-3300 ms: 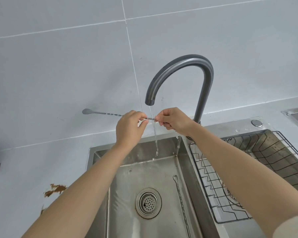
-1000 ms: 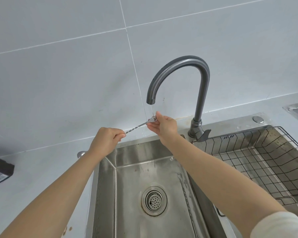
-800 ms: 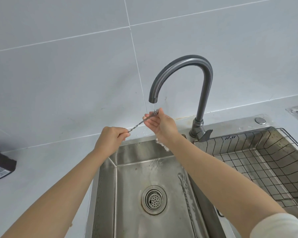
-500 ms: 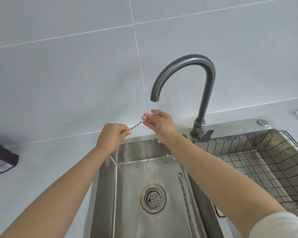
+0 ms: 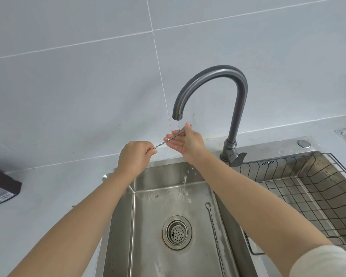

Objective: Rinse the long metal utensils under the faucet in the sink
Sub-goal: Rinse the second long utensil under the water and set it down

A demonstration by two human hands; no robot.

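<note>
A thin twisted metal utensil stretches between my two hands, slanting up to the right under the grey faucet. My left hand is closed around its lower end. My right hand holds its upper, forked end in the thin water stream just below the spout, palm turned up. A second long twisted metal utensil lies flat on the bottom of the steel sink, along its right wall.
A round drain strainer sits in the middle of the sink floor. A black wire rack fills the right basin. The faucet lever is at the spout's base. A dark box lies on the grey counter, far left.
Over the last second my right hand turned palm-up and rose slightly under the spout with the forked end. My left hand stayed closed on the lower end. The water keeps running.
</note>
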